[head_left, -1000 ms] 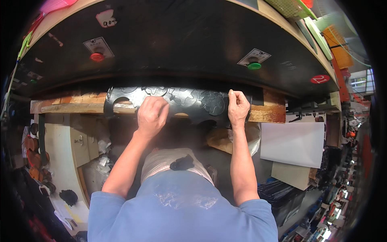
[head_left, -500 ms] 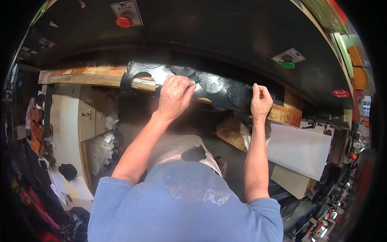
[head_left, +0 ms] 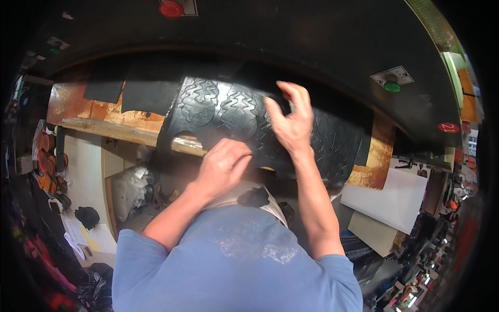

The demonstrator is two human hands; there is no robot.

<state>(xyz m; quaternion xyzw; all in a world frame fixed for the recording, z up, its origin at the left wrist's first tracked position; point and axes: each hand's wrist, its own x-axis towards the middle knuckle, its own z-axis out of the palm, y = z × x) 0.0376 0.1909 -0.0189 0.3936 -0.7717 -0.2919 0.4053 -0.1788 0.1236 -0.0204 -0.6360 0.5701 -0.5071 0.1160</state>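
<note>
A black rubbery sheet with wavy sole-shaped outlines and cut-out holes lies over the front of a worn wooden board, its near edge hanging toward me. At that near edge my left hand is closed, thumb and fingers pinched on the sheet; the exact grip is partly hidden. My right hand is open above the sheet, thumb and fingers apart with nothing between them. Two outlined sole shapes show clearly to the left of it.
A dark machine front overhangs the board, bearing a red button and a green button. Black pieces lie on the board's left part. A white panel stands at right, and clear plastic bags sit below left.
The sheet has come nearer to me, and my left hand has moved toward my body. My right hand has left the right edge, moved left and opened. My view has shifted slightly.
</note>
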